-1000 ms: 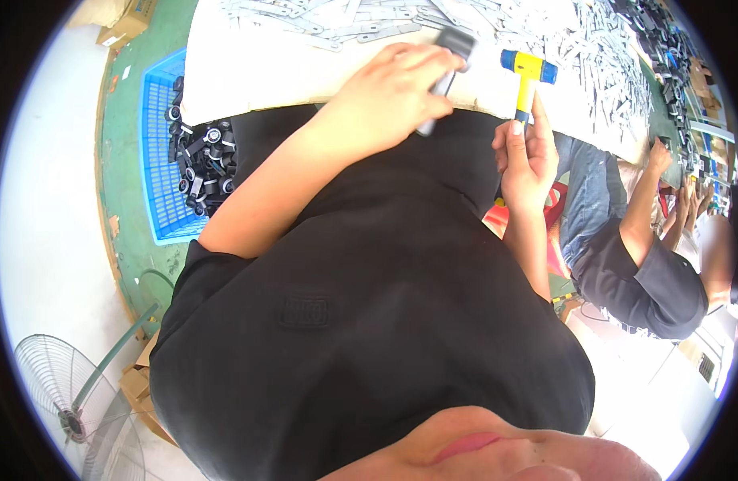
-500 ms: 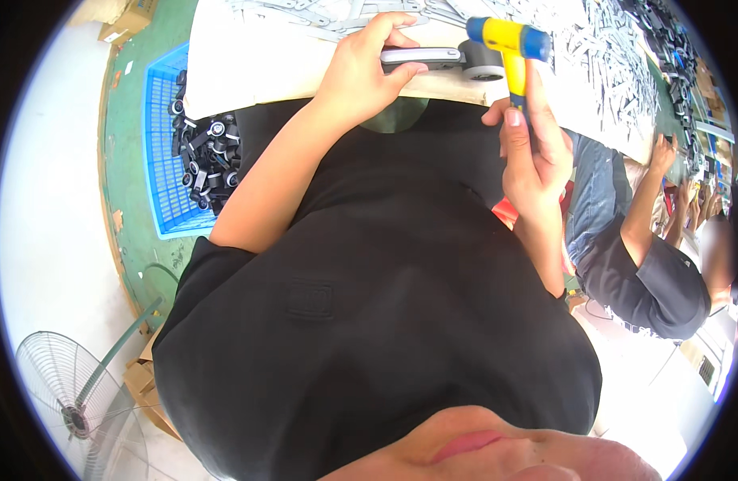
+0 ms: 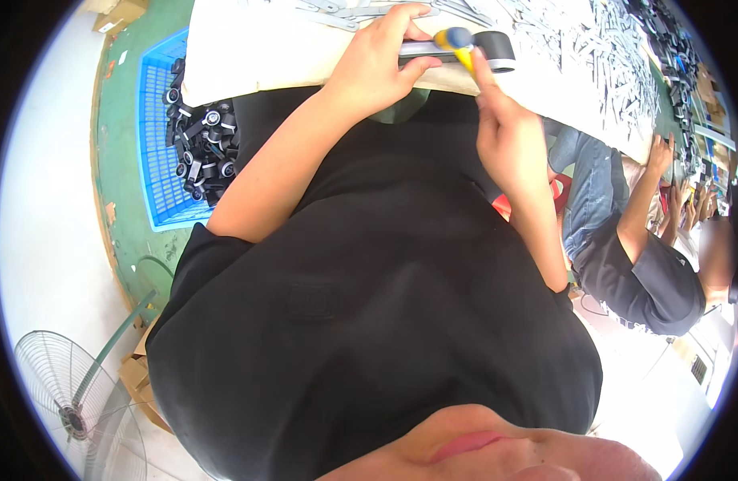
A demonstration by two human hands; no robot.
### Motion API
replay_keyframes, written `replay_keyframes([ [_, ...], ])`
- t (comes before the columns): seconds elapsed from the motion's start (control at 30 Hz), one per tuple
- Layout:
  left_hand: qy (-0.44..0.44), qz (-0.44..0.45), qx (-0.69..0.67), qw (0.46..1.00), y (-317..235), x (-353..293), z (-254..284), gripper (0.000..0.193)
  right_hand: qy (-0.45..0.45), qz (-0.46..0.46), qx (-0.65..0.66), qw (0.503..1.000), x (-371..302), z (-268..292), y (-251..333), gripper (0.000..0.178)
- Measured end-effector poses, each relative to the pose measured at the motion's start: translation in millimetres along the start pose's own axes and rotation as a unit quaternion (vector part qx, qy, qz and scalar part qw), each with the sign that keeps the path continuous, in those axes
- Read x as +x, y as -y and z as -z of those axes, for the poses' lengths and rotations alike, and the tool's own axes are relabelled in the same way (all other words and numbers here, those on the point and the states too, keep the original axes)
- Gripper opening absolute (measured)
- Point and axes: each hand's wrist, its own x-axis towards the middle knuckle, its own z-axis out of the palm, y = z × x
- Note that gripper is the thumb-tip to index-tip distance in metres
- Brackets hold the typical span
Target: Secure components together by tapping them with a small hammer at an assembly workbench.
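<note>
My left hand (image 3: pixel 379 68) is closed round one end of a black and silver handle-like part (image 3: pixel 497 48), which has a round black end with a pale ring. That part lies across the near edge of the worktable (image 3: pixel 281 60). My right hand (image 3: pixel 509 120) grips a yellow mallet (image 3: pixel 453 38) with blue-grey faces. The mallet head is at the bar, beside the round end and close to my left fingertips. Whether it touches the bar I cannot tell. The mallet head and my fingers hide the middle of the part.
Flat grey metal strips (image 3: pixel 577 72) cover the table's far and right side. A blue crate (image 3: pixel 157 160) of similar black parts stands at the left. A fan (image 3: pixel 72 417) is at lower left, cardboard boxes (image 3: pixel 137 377) beside it. Another person (image 3: pixel 641 264) works at the right.
My right hand has brought the mallet left and down from above the part's round end onto or just over the bar. My left hand keeps its hold.
</note>
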Motion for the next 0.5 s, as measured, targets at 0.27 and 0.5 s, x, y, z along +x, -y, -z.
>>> replay_keyframes([
  [0.27,-0.001,-0.069,0.086,0.994,9.4,-9.2,-3.4,0.031,-0.163,-0.074,0.185,0.966,-16.1,15.2,0.7,0.048],
  [0.5,-0.024,-0.082,0.095,0.992,4.9,-10.6,-6.6,0.024,-0.073,-0.099,0.021,0.992,-15.7,14.6,-8.9,0.056],
])
